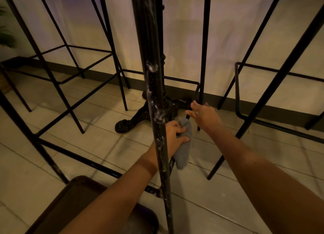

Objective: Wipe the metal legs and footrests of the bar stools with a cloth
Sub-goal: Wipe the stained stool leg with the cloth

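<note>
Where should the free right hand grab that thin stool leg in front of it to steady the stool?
Judging by pose, right hand should wrap the thin stool leg just above the footrest bar, coming from its right: bare upright rod there, fingers already open beside it.

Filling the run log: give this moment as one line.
left hand: grips grey cloth | right hand: open, reaching toward thin black metal stool leg | wiping: paused
</note>
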Tool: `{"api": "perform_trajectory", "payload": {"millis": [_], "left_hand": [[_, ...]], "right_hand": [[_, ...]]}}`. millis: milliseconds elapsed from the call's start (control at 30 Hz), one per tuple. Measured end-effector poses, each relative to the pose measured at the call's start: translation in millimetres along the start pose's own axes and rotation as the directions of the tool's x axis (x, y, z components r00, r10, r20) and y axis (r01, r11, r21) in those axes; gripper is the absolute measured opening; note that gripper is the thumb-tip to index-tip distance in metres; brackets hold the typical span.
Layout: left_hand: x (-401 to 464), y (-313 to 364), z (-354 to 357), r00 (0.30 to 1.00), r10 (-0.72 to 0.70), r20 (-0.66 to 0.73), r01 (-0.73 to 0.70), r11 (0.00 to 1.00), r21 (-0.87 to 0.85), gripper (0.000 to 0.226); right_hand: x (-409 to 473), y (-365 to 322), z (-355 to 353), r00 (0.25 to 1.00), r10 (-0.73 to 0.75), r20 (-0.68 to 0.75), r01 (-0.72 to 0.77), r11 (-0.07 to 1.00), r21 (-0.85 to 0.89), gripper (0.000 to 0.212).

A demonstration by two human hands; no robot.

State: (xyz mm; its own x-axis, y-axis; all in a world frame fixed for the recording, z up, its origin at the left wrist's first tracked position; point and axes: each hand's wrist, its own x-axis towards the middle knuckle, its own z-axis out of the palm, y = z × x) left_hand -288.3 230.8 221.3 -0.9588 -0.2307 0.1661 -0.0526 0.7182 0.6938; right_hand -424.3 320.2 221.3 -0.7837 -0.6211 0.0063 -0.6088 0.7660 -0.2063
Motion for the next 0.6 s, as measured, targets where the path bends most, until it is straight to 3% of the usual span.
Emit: {"api": "perform_trajectory", "payload": {"millis": [400, 600], "left_hand": [[-16, -6, 0, 0.999, 0.031, -0.022, -0.032, 0.999, -0.028, 0.03], [-31, -12, -5, 1.0, 0.024, 0.001, -0.024, 0.991, -0.134, 0.031]], "right_hand": [[1, -2, 2, 0.999, 0.038, 0.029, -0.039, 0.998, 0.044, 0.045], [0, 2, 3, 0.999, -0.017, -0.03, 0.014, 0.997, -0.08, 0.047]]}}
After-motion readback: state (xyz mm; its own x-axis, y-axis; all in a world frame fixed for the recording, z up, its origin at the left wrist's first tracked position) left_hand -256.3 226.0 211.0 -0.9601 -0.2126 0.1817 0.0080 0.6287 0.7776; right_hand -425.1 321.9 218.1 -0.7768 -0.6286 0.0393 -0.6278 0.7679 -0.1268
